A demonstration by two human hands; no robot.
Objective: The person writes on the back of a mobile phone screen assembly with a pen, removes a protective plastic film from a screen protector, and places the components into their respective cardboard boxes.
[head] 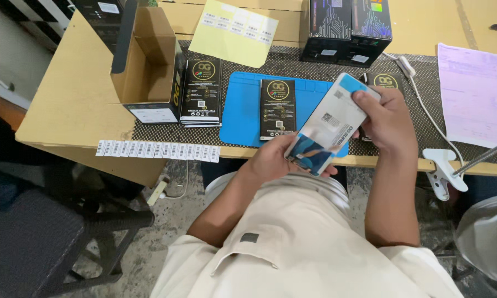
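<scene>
The left hand (273,157) reaches up from the lap, its fingers curled under the lower end of a flat white and blue pouch (330,124) held tilted above the bench (77,105) edge. The right hand (389,118) pinches the pouch's upper end, thumb on top. The pouch hides both palms and part of the blue mat (243,107).
</scene>
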